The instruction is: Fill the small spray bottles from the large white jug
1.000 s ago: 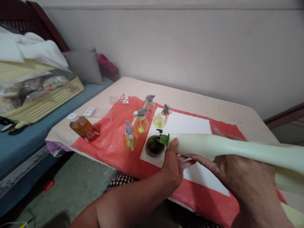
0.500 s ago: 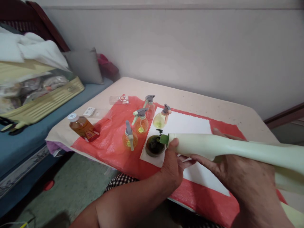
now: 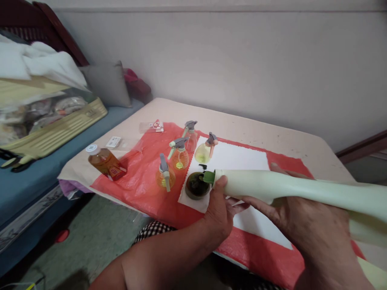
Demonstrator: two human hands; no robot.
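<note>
A long pale green plastic container (image 3: 260, 183) with a tube-like neck and a handle lies nearly level above the table. My left hand (image 3: 220, 211) is closed around the neck near its mouth, thumb on top. Farther back, my right hand (image 3: 305, 217) supports it from below, and fingertips show on the far side. From the mouth a green tongue-like piece (image 3: 209, 177) sticks out over a round dark vessel (image 3: 197, 189) on a white sheet (image 3: 242, 155). I cannot tell whether anything flows. A small dark piece (image 3: 202, 166) lies just beyond the vessel.
Several spray bottles (image 3: 180, 158) with grey heads stand left of and behind the vessel. A red plastic sheet (image 3: 142, 177) covers part of the table (image 3: 236, 123). Farther left are an amber drink bottle (image 3: 105, 162) and a small white box (image 3: 113, 141). A wall (image 3: 223, 60) rises behind.
</note>
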